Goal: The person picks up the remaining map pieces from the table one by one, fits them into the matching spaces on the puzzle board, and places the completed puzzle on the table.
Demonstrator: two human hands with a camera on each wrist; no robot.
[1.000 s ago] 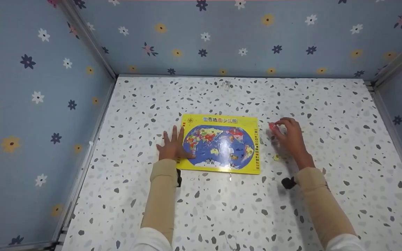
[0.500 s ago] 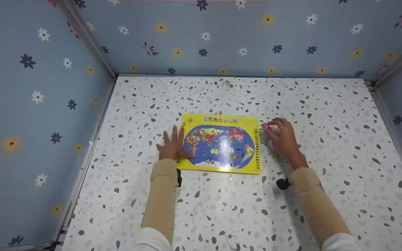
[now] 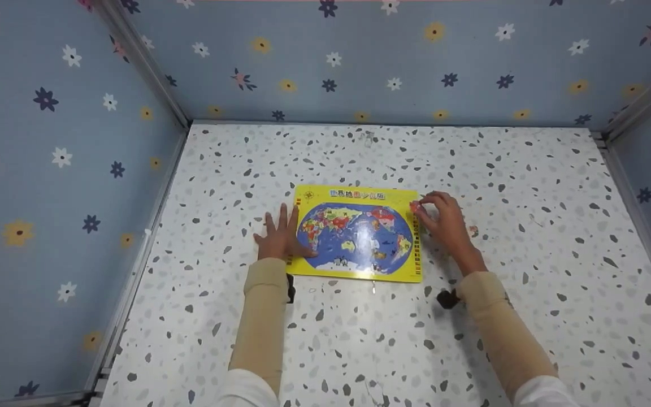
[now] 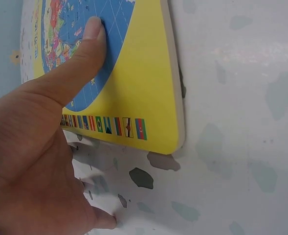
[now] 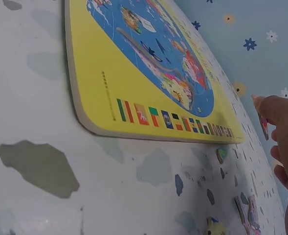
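A yellow world map puzzle board [image 3: 359, 275] with a blue oval map lies flat on the table. My left hand [image 3: 277, 243] rests at its left edge. In the left wrist view the left thumb [image 4: 82, 58] lies straight across the map, and the other fingers are spread on the table beside the board. My right hand [image 3: 448, 226] pinches a small red puzzle piece [image 3: 415, 207] between thumb and fingers, over the board's upper right edge. The right wrist view shows that piece [image 5: 264, 126] edge-on, partly covered by the fingers.
Loose puzzle pieces lie right of the board: a yellow one [image 5: 216, 226], a pinkish group [image 5: 253, 215] and a small green one [image 5: 222, 155]. The white speckled table [image 3: 348, 339] is bordered by blue flowered panels [image 3: 303, 62] at the back and sides.
My right hand has moved left with the red puzzle piece, from beside the board to over its right edge. The left hand and the board have stayed in place.
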